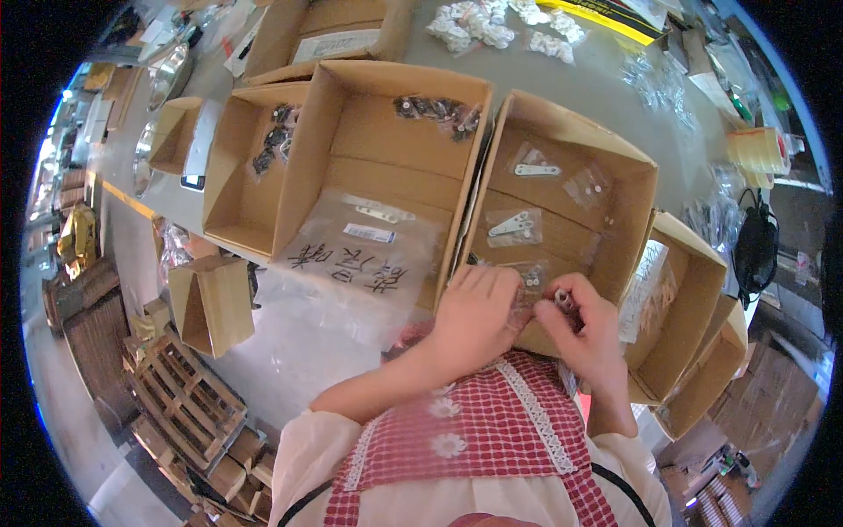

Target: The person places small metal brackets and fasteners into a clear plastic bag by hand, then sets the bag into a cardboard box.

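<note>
Since your right hand [587,323] is clamped on fittings [565,299], likely light, hard, slippery, pinch their sides; left hand [481,303]: grip unclear.

We observe a red-and-white checked apron [500,426] with white lace strips [544,417] and white flower appliqués [449,445]. Beneath it we record a cream garment [303,452] with loose sleeves and, at either side, a thin black strap [619,483].

I see black handwriting on a clear bag [373,256] | small print on its blue-and-white label [369,233] | writing on a white slip [336,45] | handwriting on a white sheet [641,285] | lettering on a yellow-and-black packet [610,16]
</note>
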A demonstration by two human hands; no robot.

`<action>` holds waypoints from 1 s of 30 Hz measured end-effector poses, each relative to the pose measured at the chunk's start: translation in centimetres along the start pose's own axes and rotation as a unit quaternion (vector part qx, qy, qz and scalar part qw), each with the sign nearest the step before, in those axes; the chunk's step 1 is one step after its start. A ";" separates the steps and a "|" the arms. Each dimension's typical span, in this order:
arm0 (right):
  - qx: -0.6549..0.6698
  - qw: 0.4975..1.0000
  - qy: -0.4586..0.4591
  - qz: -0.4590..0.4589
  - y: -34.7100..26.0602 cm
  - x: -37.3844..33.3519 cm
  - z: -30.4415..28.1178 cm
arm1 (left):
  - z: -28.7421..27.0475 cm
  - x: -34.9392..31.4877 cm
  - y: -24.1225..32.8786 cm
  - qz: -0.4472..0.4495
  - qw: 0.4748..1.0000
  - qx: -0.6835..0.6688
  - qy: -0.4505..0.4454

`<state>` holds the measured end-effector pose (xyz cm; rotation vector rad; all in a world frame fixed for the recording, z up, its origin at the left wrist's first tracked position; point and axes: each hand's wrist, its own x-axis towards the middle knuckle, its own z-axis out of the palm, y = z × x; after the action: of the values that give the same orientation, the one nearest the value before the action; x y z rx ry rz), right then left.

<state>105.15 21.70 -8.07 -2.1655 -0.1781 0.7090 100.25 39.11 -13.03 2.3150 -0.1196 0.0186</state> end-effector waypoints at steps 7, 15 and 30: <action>0.040 0.998 -0.038 -0.015 -0.7 -0.3 -3.2 | -0.4 0.0 0.8 -0.145 0.970 -0.161 -0.108; 0.383 0.913 -0.051 -0.132 -2.2 -2.0 -1.8 | 0.8 -1.2 1.4 -0.023 0.942 -0.324 -0.089; 0.133 0.933 -0.049 -0.331 3.0 -4.9 -1.8 | 0.6 -3.6 4.2 -0.003 0.926 -0.326 -0.188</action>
<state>101.67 16.81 -7.36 -1.6551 -0.7773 0.4124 96.26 36.14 -10.51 1.6270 -0.2680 -0.4126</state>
